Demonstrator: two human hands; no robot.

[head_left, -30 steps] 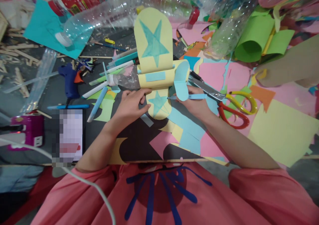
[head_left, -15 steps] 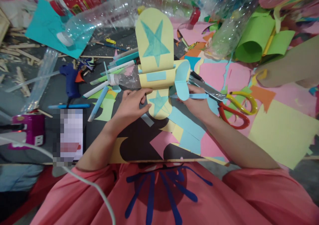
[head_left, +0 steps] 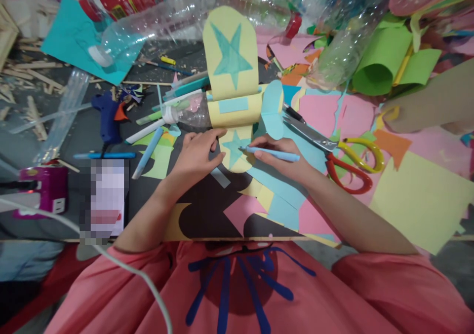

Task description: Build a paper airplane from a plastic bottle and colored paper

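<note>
A plastic bottle lies sideways, wrapped in yellow paper, with rounded yellow wings above and below. The upper wing bears a blue-green star; a smaller star is on the lower wing. My right hand grips a light blue marker, its tip at the lower star's right side. My left hand rests at the lower wing's left edge, fingers apart, with thumb and index finger touching the paper. A folded light blue paper piece sticks up at the bottle's right end.
Scissors with red and yellow handles lie right of my right hand. Markers, a blue glue gun and a phone are on the left. Paper scraps lie in front; more bottles are behind.
The marker in my right hand has swung and moved left, its tip now on the lower star. My right hand has shifted slightly down, away from the blue paper piece. My left hand has barely moved.
</note>
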